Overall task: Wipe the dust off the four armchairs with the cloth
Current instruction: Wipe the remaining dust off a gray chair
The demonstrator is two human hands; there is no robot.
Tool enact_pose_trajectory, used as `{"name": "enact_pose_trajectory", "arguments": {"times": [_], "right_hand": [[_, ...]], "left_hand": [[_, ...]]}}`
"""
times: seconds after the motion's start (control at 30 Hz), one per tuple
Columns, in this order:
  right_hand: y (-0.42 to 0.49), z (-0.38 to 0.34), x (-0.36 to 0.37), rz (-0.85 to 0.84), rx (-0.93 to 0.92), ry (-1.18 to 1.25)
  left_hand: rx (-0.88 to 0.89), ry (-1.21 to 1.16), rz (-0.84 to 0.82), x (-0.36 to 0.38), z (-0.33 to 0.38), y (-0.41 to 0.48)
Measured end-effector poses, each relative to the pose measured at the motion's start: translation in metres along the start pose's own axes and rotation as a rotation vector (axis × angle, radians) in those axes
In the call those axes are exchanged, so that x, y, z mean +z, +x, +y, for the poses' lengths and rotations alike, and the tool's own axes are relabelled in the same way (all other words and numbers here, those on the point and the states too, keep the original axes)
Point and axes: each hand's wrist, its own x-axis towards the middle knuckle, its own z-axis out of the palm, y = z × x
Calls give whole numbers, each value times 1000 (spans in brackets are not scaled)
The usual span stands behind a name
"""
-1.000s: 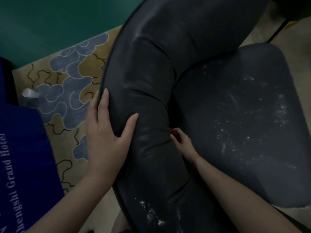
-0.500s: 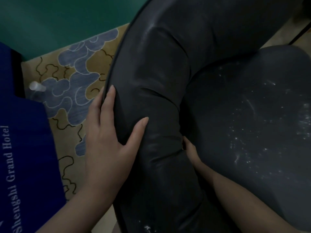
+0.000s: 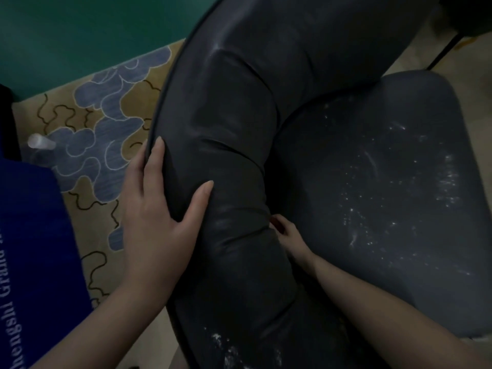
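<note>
A dark grey padded armchair (image 3: 239, 129) fills the view, with its curved backrest roll in the middle and its seat cushion (image 3: 386, 195) at the right. White dust speckles the seat and the lower end of the roll. My left hand (image 3: 157, 209) lies flat on the roll's outer side, fingers straight and thumb spread over the top. My right hand (image 3: 290, 235) is tucked into the crease between roll and seat. Its fingers are curled on a small dark red bit of cloth (image 3: 274, 224), most of which is hidden.
A tan carpet with blue cloud shapes (image 3: 106, 134) lies left of the chair, below a green wall (image 3: 80, 35). Blue fabric with white lettering (image 3: 32, 249) covers the lower left, beside a clear bottle top (image 3: 40, 142). A thin black leg (image 3: 444, 51) stands at the upper right.
My right hand slid deeper into the crease and has come back out a little. My left hand has stayed on the roll. The view shifted slightly.
</note>
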Motion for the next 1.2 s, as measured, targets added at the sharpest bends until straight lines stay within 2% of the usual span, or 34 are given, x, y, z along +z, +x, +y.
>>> {"name": "enact_pose_trajectory", "arguments": {"times": [0.2,0.5,0.77,0.97,1.2], "right_hand": [[-28,-23,-6,7,-55,19],[-81,-65,-17,53,-241,46],[-118,-107,-16,91,-409,-58],[-142,-123,0,200,-503,-115],[-177,-130,24,326,-720,-358]], "left_hand": [[-11,-3,0,-2,3,-2],[-25,-72,-32,-4,5,-3],[-7,-112,-30,-3,1,-4],[15,-144,-19,0,-4,-2],[50,-159,-3,2,-9,1]]}}
